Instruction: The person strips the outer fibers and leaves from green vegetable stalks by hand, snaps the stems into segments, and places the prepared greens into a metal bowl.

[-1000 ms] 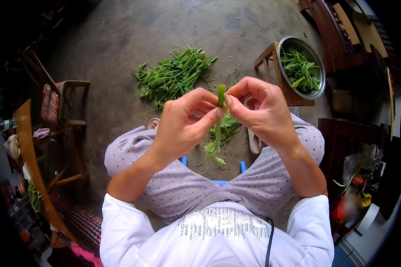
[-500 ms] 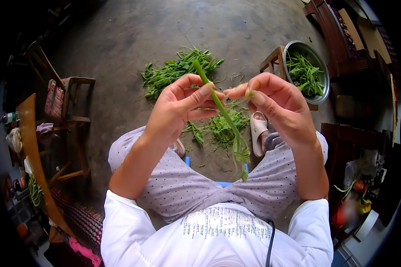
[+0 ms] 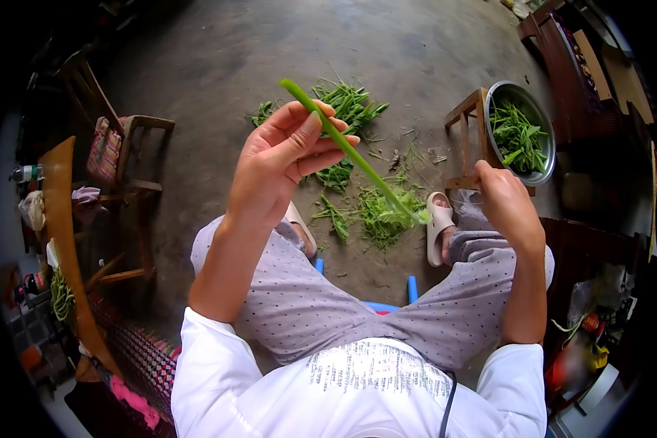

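Note:
Pinched between the thumb and fingers of my left hand is a long green stem, slanting down to the right with a leafy tip. My right hand is apart from it, over my right knee, with its fingers curled in; whatever they may hold is hidden. Behind my left hand lies a pile of leafy stems on the floor. A smaller heap of trimmings lies between my feet. More greens fill part of a metal basin at the right.
The basin rests on a wooden stool. A wooden chair stands at the left, near a wooden board edge. Dark wooden furniture is at the upper right. Blue seat legs show between my knees.
My right hand has moved away from the stem, down and to the right, its fingers curling. My left hand has raised the stem slightly and tilted it more. The view has shifted a little.

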Demonstrator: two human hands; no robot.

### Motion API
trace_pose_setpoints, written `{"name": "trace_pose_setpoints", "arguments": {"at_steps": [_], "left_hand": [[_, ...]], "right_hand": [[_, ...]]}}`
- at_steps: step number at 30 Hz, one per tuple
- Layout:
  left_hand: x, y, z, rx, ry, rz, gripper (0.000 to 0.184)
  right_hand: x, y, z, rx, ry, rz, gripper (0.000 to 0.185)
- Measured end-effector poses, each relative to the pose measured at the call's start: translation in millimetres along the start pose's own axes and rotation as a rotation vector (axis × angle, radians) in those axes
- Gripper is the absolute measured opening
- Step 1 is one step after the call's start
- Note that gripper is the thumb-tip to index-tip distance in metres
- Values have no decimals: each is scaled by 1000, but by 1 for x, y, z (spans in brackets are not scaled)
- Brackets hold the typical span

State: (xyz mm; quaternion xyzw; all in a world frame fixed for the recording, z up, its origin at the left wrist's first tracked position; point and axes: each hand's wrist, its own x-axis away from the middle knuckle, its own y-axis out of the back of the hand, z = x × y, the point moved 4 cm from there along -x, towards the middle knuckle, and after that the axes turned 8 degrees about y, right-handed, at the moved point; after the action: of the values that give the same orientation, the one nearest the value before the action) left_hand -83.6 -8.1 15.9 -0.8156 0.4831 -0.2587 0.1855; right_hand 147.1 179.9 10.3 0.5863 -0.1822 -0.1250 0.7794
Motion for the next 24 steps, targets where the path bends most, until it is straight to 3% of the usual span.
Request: {"name": "trace_pose_setpoints", "arguments": {"at_steps": [2,3,5,6,8,14,18,24], "left_hand": [[2,-3,-1,-6,14,45,21],[3,-7,1,-13,34,95,22],[5,-14,8,-64,52,124,22],[6,-19,11,-118,68,152,23],[8,-28,21,-172,91,168,25],[11,-46,41,-181,124,305,25],[11,-45,47,-196,110,350,26],[13,-51,44,-175,23,316,24]], "right_hand": [[-7,6,3,-193,150,-146,9],[-10,14,12,-191,149,-145,9],[-17,30,42,-699,78,-187,13],[-18,28,49,-697,70,-191,13],[-20,29,60,-925,242,-362,17],[-29,28,75,-1042,270,-421,17],[-30,24,81,-1076,148,-322,14],[-32,21,82,-1205,184,-356,14]]}}
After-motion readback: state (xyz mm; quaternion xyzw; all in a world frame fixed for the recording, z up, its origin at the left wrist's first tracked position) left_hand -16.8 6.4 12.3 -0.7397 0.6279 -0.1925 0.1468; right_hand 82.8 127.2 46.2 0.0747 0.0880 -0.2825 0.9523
